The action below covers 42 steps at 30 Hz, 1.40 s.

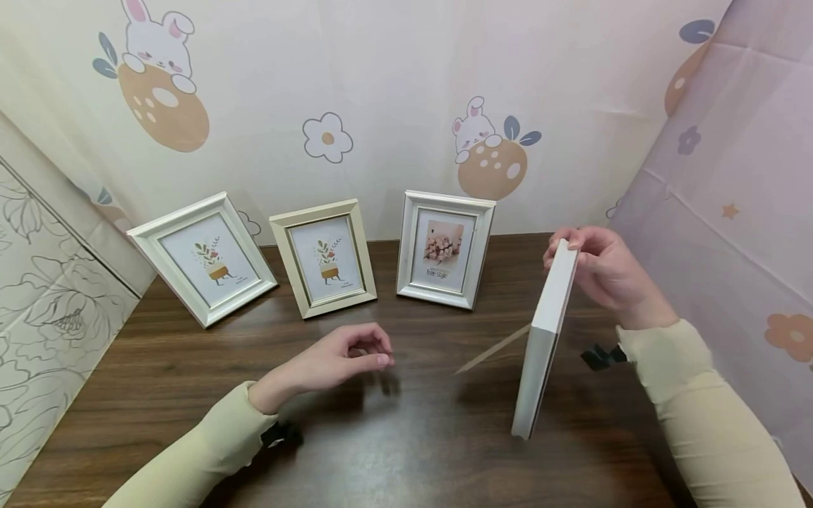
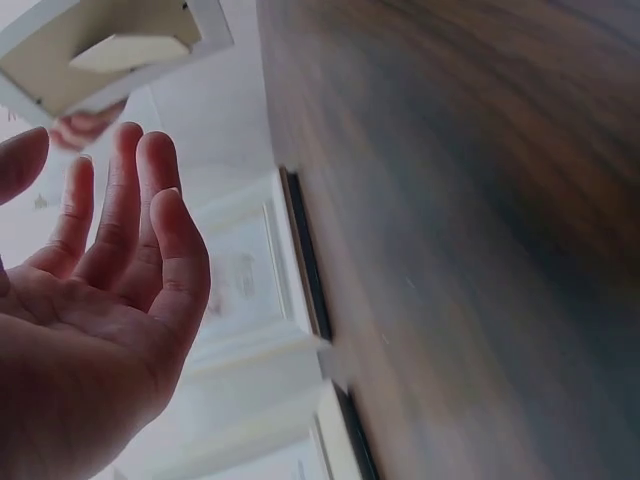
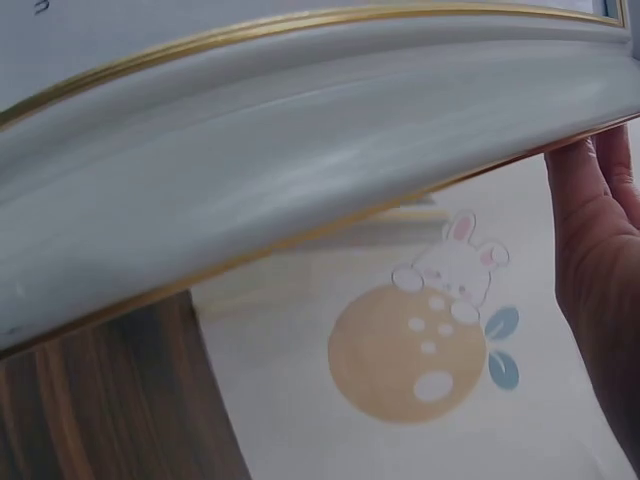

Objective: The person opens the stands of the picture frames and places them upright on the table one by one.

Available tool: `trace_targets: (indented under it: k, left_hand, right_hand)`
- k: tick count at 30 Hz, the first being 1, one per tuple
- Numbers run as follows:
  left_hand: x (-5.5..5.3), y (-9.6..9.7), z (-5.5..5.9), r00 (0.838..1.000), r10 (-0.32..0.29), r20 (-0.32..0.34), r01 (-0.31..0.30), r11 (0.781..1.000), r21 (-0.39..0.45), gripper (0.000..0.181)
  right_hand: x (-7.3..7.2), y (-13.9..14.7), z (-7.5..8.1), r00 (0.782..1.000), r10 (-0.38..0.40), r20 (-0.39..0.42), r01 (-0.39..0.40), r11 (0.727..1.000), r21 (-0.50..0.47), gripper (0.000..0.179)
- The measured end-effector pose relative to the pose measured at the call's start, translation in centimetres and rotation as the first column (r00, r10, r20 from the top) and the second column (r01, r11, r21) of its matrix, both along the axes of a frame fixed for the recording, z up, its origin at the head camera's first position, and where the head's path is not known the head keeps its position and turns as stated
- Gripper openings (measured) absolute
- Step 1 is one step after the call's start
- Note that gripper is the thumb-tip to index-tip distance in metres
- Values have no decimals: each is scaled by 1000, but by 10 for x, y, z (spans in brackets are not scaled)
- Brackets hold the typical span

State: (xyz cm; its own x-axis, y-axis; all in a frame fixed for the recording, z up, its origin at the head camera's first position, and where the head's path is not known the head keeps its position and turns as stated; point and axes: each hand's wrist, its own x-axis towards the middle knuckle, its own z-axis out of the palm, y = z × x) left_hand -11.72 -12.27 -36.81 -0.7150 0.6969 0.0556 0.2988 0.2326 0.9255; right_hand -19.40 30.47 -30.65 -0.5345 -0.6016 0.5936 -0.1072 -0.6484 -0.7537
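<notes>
My right hand (image 1: 600,264) grips a white picture frame (image 1: 537,374) by its upper edge, at the right of the table. In the head view this frame shows edge-on, slightly tilted, with its support leg (image 1: 492,349) swung out toward the left. The left wrist view catches its beige back and the leg (image 2: 130,52). Gold trim lines the white border (image 3: 250,175) in the right wrist view. My left hand (image 1: 330,356) holds nothing; its fingers are loosely bent over the table, left of the leg.
Along the back of the dark wooden table (image 1: 406,451) stand a white frame (image 1: 206,257), a cream frame (image 1: 325,257) and another white frame (image 1: 444,249) with a flower picture. A curtain printed with rabbits (image 1: 394,70) hangs behind them.
</notes>
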Motion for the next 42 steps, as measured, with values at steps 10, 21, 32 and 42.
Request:
trace_targets:
  k: [10,21,32,42]
  left_hand:
    - [1,-27,0,996,67,62,-69,997,32,21]
    - [-1,-45,-3,994,104,25,-103,995,-11,29]
    - [-5,-59,-3,993,99,58,-100,995,1,30]
    - [-5,-67,-5,990,129,53,-127,991,-33,28]
  right_hand:
    - [11,32,-9,988,-151,3,151,988,42,16]
    - [20,72,-10,936,-348,43,348,937,19,21]
    - [25,96,10,831,-532,163,537,843,10,24]
    - [15,87,19,608,-743,281,743,657,129,22]
